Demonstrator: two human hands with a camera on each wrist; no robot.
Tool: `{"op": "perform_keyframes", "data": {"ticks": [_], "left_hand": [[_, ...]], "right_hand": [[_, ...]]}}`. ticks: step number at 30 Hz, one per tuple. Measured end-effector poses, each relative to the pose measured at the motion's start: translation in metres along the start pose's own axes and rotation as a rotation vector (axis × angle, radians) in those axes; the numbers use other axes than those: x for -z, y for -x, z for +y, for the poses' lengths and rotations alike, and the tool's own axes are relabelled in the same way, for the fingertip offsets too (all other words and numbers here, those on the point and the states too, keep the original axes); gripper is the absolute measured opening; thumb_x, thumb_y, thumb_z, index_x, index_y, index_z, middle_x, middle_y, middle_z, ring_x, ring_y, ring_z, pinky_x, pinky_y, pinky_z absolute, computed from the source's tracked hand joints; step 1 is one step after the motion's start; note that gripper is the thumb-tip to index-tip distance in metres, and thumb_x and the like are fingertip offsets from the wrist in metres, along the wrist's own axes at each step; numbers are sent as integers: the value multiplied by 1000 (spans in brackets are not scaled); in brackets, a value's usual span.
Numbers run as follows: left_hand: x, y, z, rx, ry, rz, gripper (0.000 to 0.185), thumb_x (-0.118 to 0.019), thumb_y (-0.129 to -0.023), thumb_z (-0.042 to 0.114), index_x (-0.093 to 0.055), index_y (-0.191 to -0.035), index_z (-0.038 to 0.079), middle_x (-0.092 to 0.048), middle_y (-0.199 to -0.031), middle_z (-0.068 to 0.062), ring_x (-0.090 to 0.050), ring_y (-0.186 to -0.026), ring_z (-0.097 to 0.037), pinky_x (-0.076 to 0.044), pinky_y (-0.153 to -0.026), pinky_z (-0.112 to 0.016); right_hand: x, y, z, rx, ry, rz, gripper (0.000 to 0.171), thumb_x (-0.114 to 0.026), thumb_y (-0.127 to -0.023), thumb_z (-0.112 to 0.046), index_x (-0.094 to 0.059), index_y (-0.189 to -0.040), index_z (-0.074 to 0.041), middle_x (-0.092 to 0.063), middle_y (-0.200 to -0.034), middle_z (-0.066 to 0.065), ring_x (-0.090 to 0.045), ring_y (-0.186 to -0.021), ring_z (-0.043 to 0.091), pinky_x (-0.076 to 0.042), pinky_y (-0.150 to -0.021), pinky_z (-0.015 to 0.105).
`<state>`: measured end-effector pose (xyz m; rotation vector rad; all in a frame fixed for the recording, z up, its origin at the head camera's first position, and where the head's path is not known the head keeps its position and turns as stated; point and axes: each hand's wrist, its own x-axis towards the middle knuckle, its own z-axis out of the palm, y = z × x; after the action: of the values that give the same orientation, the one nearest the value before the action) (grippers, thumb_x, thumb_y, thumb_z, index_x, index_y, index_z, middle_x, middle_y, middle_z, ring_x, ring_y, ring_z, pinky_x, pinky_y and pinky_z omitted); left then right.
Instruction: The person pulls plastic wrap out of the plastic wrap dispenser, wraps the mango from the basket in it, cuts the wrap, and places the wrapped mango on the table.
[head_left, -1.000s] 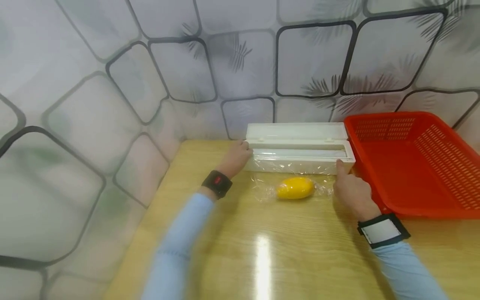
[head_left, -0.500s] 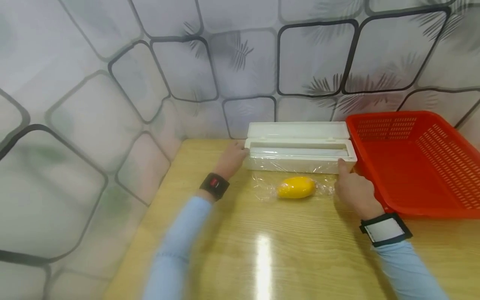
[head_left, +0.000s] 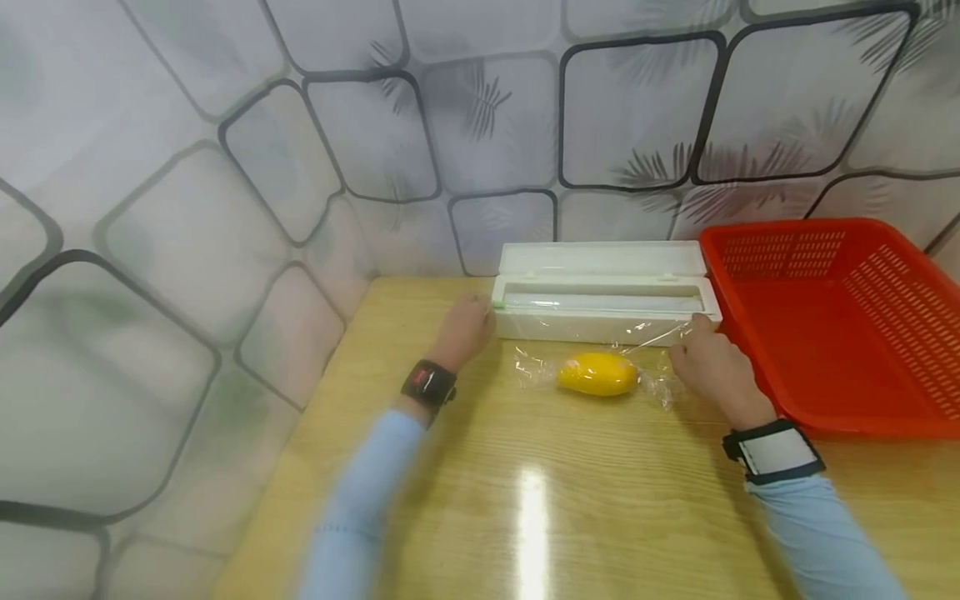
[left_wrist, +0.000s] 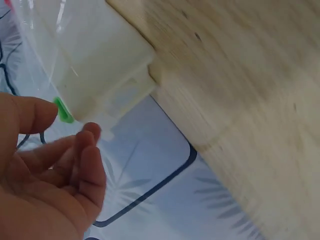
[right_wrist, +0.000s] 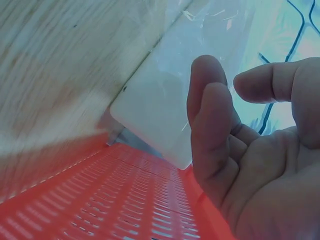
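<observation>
A yellow oval fruit (head_left: 597, 373) lies on the wooden table (head_left: 570, 500), loosely wrapped in clear cling film (head_left: 654, 382). Behind it stands a white film dispenser box (head_left: 600, 323) with its lid (head_left: 603, 258) up. My left hand (head_left: 474, 321) is at the box's left end, fingers relaxed, its thumb by the green slider tab (left_wrist: 62, 110). My right hand (head_left: 697, 329) is at the box's right front corner and seems to pinch a raised strand of the film. In the right wrist view, thumb and finger of my right hand (right_wrist: 232, 82) nearly meet in front of the box (right_wrist: 165, 110).
A red slotted basket (head_left: 780, 250) stands right of the box, touching it, and its floor (right_wrist: 125, 200) shows in the right wrist view. Patterned walls close off the back and left. The table's left edge runs under my left forearm.
The film no longer hangs down the box front; its right edge now rises toward my right hand, which shifted slightly right. My left hand drew back a little from the box's end.
</observation>
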<state>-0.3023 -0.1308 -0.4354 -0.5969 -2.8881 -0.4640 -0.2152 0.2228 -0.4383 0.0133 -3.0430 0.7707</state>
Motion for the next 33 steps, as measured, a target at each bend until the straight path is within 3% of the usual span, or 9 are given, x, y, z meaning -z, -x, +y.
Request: {"op": "perform_keyframes", "data": {"ticks": [2, 4, 9, 12, 15, 18, 21, 27, 33], "left_hand": [[0, 2, 3, 85, 92, 5, 19, -48, -101, 10, -62, -99, -2, -61, -91, -13, -57, -82, -25, -51, -74, -36], [-1, 3, 7, 108, 133, 26, 20, -50, -100, 12, -62, -107, -2, -63, -100, -15, -59, -90, -27, -52, -80, -38], [-5, -3, 17, -51, 14, 111, 29, -64, -95, 19, -63, -118, 2, -63, -112, -19, -58, -107, -33, -47, -96, -45], [-9, -7, 20, -135, -75, 157, 29, -70, -91, 23, -67, -114, 5, -63, -107, -17, -57, -103, -32, -46, -94, -44], [-13, -10, 20, -170, -83, 202, 18, -74, -88, 17, -70, -101, 6, -62, -103, -14, -57, -98, -30, -47, -88, -42], [-15, -12, 19, -197, -43, 243, 9, -75, -85, 11, -69, -89, 5, -60, -100, -13, -57, -97, -30, -49, -85, -40], [-14, -14, 17, -224, -12, 264, 9, -75, -85, 9, -67, -85, 5, -59, -95, -11, -56, -94, -28, -48, -84, -38], [-9, -10, 16, -249, 50, 248, 6, -72, -86, 6, -67, -88, 3, -63, -88, -11, -57, -85, -27, -48, -78, -37], [0, -5, 18, -199, 100, 115, 5, -67, -92, 9, -67, -95, 5, -70, -92, -7, -63, -86, -22, -51, -79, -33]], "right_hand": [[1, 1, 0, 3, -14, 20, 43, -42, -97, -18, -34, -124, 15, -43, -60, 10, -42, -46, 22, -33, -39, 29], [2, 3, 0, 8, -28, 42, 47, -43, -97, -16, -33, -129, 16, -42, -59, 9, -42, -45, 21, -33, -38, 29], [3, 2, 0, -6, -76, 82, 61, -40, -97, -17, -19, -146, 14, -42, -56, 8, -40, -43, 21, -33, -37, 30], [0, -1, -1, -14, -89, 102, 61, -39, -97, -17, -20, -149, 9, -43, -57, 11, -39, -45, 23, -34, -39, 32], [-3, -6, -3, 18, -48, 136, 54, -42, -95, -14, -32, -145, 6, -52, -79, 22, -47, -60, 32, -45, -47, 43], [-6, -12, -5, 70, 3, 179, 46, -45, -94, -10, -43, -139, 4, -46, -108, 32, -47, -87, 43, -49, -64, 56], [-8, -17, -7, 112, 40, 227, 41, -48, -94, -7, -49, -134, 3, -39, -113, 33, -41, -100, 49, -47, -69, 61], [-9, -24, -7, 150, 86, 312, 22, -58, -93, -2, -61, -112, 8, -41, -111, 33, -41, -100, 51, -46, -70, 60], [-8, -24, -3, 169, 78, 367, 9, -62, -89, -2, -60, -88, 8, -49, -105, 31, -44, -97, 50, -45, -73, 59]]}}
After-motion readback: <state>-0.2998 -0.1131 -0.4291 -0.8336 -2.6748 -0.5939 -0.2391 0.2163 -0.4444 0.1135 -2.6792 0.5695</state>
